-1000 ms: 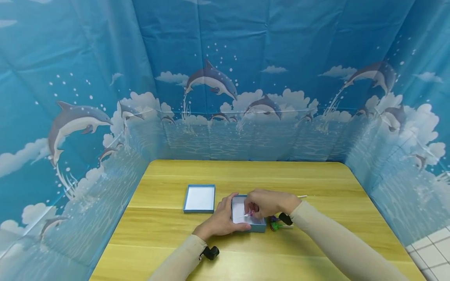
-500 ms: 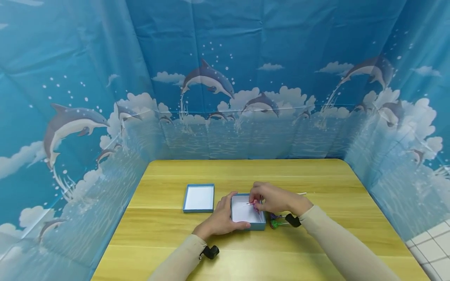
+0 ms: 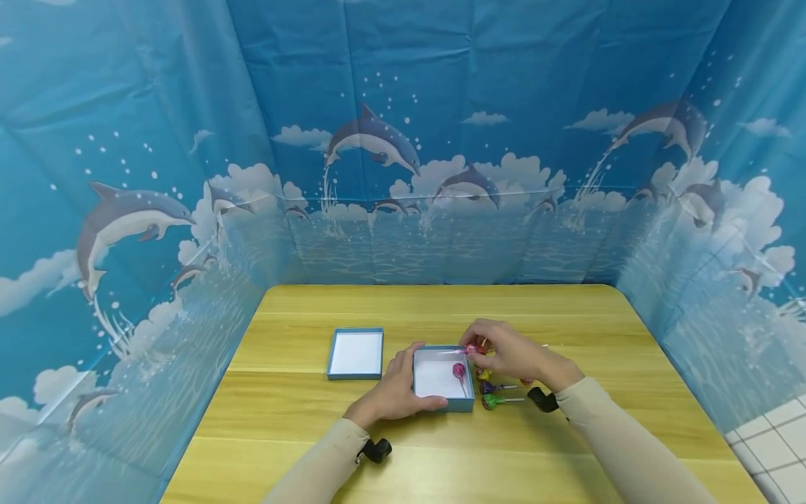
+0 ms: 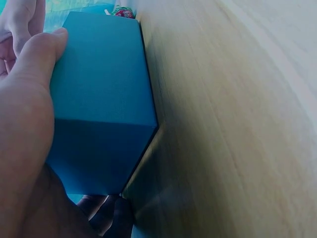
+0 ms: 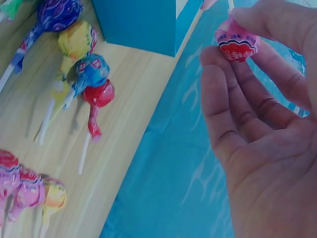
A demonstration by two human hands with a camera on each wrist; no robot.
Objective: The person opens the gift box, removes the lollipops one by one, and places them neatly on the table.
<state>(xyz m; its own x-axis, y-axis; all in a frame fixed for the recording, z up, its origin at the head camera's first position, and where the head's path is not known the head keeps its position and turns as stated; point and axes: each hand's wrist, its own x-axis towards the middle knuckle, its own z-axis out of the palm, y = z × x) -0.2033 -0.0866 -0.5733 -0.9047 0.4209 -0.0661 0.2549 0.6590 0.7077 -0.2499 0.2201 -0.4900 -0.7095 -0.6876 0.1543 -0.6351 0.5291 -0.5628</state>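
A blue box [image 3: 462, 406] with a white inside stands on the table, its top uncovered. My left hand [image 3: 397, 388] grips it at the left, the thumb along the front wall and the fingers round the far left side. Inside, toward the right wall, lies a pink lollipop [image 3: 459, 370]. Over the box's far right corner, my right hand [image 3: 516, 353] pinches a second pink lollipop [image 5: 238, 42] between thumb and fingers, its stick pointing left. Beside the box lie a green lollipop [image 3: 490, 401], a purple one [image 5: 59, 14], a yellow one [image 5: 78, 39], a blue one [image 5: 92, 70] and a red one [image 5: 100, 94].
A shallow blue lid [image 3: 356, 353], white inside, lies to the left of the box. Farther right are more lollipops, among them a pink one [image 5: 29, 190] and a pale yellow one [image 5: 54, 194]. A dolphin-print curtain [image 3: 378, 231] surrounds the wooden table [image 3: 302, 413].
My right hand has risen from inside the box toward its far right corner, with a pink lollipop pinched. The pink lollipop in the box has come into view. My left hand keeps its hold.
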